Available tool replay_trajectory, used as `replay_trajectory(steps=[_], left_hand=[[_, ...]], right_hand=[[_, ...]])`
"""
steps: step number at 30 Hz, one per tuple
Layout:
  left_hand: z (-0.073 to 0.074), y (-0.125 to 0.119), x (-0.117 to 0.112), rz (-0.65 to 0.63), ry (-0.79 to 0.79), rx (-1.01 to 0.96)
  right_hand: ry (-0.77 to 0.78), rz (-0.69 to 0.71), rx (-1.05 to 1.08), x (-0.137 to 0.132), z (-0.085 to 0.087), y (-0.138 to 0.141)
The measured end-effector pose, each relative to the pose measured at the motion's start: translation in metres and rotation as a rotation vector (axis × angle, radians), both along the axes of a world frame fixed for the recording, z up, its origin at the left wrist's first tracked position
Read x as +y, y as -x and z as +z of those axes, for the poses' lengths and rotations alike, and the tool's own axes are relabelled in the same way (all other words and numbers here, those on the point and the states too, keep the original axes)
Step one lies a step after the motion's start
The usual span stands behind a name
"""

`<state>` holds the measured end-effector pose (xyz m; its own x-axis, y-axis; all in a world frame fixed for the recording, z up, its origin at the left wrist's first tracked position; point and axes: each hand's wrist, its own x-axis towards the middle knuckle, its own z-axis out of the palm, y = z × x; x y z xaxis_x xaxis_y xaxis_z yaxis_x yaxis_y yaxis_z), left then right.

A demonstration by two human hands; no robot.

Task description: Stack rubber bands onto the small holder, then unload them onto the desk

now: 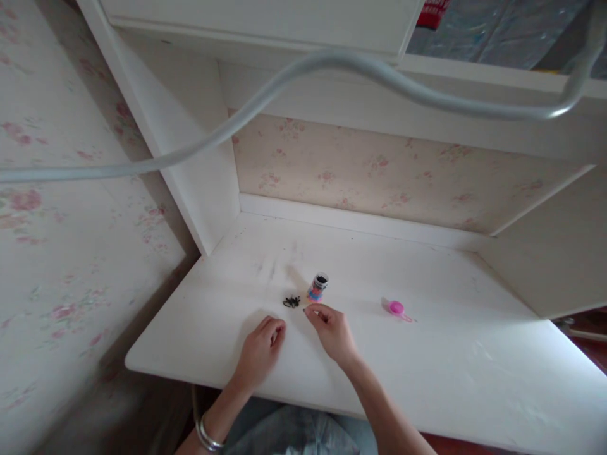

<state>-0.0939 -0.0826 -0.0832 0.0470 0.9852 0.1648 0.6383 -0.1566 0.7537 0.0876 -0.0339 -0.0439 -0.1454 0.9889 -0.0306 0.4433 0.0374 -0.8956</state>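
My right hand (331, 330) is closed in a pinch just in front of the jar, with a tiny black piece at its fingertips that looks like a small hair elastic. Beside those fingertips lies a little pile of black hair elastics (291, 302). A small clear jar (318, 286) stands upright and uncapped behind the hand, with black pieces inside and pink and blue colouring lower down. My left hand (262, 347) rests on the table to the left, its fingers curled loosely shut, and I see nothing in them.
A pink lid with a loop (396, 308) lies to the right on the white table (427, 373). White shelving (265, 28) overhangs the back. A thick pale tube (332, 60) crosses the upper view. Flowered wallpaper (57, 284) covers the left wall.
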Motion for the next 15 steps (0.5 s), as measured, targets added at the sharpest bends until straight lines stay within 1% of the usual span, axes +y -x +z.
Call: replay_trajectory(steps=[2,4,6,9,12,15], left_hand=[[-0.001,0.0,0.0,-0.005,-0.006,0.014],[-0.003,0.0,0.0,-0.011,-0.016,0.033],[-0.004,0.0,0.0,-0.011,-0.028,0.051],[-0.004,-0.001,0.0,-0.008,-0.037,0.07],[-0.003,-0.001,-0.001,-0.007,-0.04,0.084],[-0.003,-0.001,-0.001,-0.006,-0.044,0.089]], right_hand=[[0.032,-0.047,0.108,0.004,0.011,-0.011],[0.025,-0.086,0.156,0.01,0.025,-0.02],[-0.025,-0.118,0.139,0.02,0.038,-0.026],[-0.13,-0.139,0.036,0.036,0.053,-0.027],[-0.192,-0.095,-0.061,0.05,0.058,-0.023],[-0.214,-0.043,-0.144,0.059,0.056,-0.02]])
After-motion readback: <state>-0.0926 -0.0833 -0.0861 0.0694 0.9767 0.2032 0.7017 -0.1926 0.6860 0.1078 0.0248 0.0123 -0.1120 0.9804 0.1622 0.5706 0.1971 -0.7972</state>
